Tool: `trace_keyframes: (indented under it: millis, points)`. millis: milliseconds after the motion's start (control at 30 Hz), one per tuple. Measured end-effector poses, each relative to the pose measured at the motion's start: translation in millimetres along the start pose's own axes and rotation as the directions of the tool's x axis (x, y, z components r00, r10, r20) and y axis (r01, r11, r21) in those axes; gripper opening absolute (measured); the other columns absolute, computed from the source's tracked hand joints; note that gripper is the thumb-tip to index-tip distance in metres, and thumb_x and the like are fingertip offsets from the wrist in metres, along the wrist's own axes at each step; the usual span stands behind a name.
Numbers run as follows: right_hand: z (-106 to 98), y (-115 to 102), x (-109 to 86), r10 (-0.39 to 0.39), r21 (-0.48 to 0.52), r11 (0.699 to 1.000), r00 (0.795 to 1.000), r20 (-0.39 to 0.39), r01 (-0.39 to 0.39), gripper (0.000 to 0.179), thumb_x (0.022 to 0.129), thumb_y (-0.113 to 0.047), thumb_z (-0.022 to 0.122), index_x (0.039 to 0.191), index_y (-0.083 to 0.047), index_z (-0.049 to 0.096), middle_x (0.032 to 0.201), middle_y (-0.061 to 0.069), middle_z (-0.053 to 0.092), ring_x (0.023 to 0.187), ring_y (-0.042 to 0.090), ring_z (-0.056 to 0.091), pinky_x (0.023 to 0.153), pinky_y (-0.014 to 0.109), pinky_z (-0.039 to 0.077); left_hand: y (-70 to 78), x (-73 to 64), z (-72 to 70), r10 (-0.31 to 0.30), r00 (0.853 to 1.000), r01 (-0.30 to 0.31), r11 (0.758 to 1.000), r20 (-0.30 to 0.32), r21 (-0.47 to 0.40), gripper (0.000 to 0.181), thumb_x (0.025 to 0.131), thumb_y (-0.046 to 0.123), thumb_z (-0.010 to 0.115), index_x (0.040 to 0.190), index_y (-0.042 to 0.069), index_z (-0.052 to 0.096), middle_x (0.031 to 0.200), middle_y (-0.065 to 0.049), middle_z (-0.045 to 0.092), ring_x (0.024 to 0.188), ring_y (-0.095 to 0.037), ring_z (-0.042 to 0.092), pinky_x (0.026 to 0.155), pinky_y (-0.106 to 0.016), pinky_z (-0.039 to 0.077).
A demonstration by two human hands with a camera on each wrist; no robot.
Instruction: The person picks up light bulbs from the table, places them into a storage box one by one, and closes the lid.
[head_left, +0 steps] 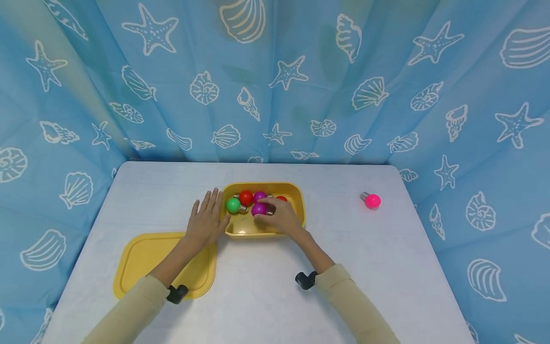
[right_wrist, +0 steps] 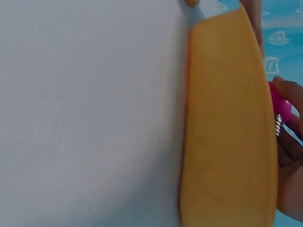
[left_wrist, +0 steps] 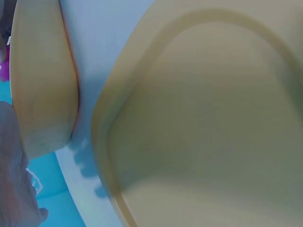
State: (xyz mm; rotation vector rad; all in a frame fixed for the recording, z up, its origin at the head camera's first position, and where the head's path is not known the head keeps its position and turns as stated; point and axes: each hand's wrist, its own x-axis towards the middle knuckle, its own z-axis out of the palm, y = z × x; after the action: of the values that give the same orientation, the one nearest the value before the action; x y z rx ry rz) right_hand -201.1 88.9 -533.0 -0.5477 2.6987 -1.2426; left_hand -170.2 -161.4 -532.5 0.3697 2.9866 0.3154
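Note:
My right hand point(head_left: 281, 216) reaches into a yellow plastic box point(head_left: 245, 229) and pinches a purple light bulb point(head_left: 259, 209) with a silver screw base. In the right wrist view, the same bulb point(right_wrist: 282, 105) shows between fingers and thumb, just above the box's rim. Around it in the box lie a green bulb point(head_left: 233, 205), a red bulb point(head_left: 246, 198), another purple bulb point(head_left: 259, 196) and a second red bulb point(head_left: 281, 198), partly covered by my right hand. My left hand point(head_left: 205, 223) has its fingers straight, with fingertips and thumb at the box's left side.
A flat yellow lid point(head_left: 146, 258) lies on the white table point(head_left: 266, 286) at the left, partly under my left forearm. To the right of the box, a pink bulb point(head_left: 373, 201) lies alone. A blue curtain point(head_left: 275, 110) with shell prints hangs behind the table.

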Motion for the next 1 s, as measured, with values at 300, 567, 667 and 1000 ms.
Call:
trace_keyframes:
  millis: [300, 567, 667, 1000]
  points:
    - [13.2, -2.4, 6.6, 0.036, -0.054, 0.998, 0.999, 0.004, -0.035, 0.044, 0.087, -0.031, 0.080, 0.126, -0.014, 0.068, 0.120, 0.004, 0.068, 0.105, 0.020, 0.061, 0.088, 0.031, 0.054, 0.8, -0.2, -0.5, 0.003, 1.000, -0.003, 1.000, 0.000, -0.012, 0.075, 0.105, 0.041, 0.041, 0.158, -0.002, 0.011, 0.165, -0.019, 0.008, 0.151, -0.036, 0.005, 0.118, -0.057, 0.008]
    - [13.8, -4.4, 11.3, 0.041, -0.068, 0.997, 0.999, -0.015, -0.042, 0.043, 0.087, -0.028, 0.080, 0.123, -0.011, 0.069, 0.121, 0.007, 0.066, 0.109, 0.023, 0.059, 0.092, 0.035, 0.053, 1.1, -0.7, -0.2, 0.012, 1.000, -0.012, 1.000, -0.025, -0.003, 0.074, 0.105, 0.040, 0.041, 0.158, -0.002, 0.012, 0.165, -0.019, 0.010, 0.151, -0.037, 0.008, 0.118, -0.057, 0.011]
    - [14.2, -3.8, 13.1, 0.034, -0.096, 0.995, 0.999, -0.018, -0.035, 0.043, 0.086, -0.028, 0.080, 0.123, -0.009, 0.069, 0.119, 0.008, 0.065, 0.108, 0.023, 0.058, 0.092, 0.036, 0.053, 1.2, -0.7, -0.3, 0.009, 1.000, -0.010, 1.000, -0.024, -0.007, 0.075, 0.104, 0.040, 0.042, 0.158, -0.002, 0.011, 0.165, -0.019, 0.010, 0.151, -0.037, 0.007, 0.118, -0.057, 0.010]
    - [17.2, -1.5, 17.9, 0.000, -0.177, 0.984, 1.000, -0.007, -0.001, 0.042, 0.086, -0.027, 0.081, 0.121, -0.006, 0.070, 0.119, 0.011, 0.064, 0.109, 0.025, 0.058, 0.091, 0.036, 0.053, 1.2, -0.8, -1.7, 0.008, 1.000, -0.009, 1.000, -0.021, -0.010, 0.075, 0.104, 0.040, 0.042, 0.158, -0.002, 0.011, 0.165, -0.019, 0.010, 0.151, -0.037, 0.008, 0.118, -0.058, 0.011]
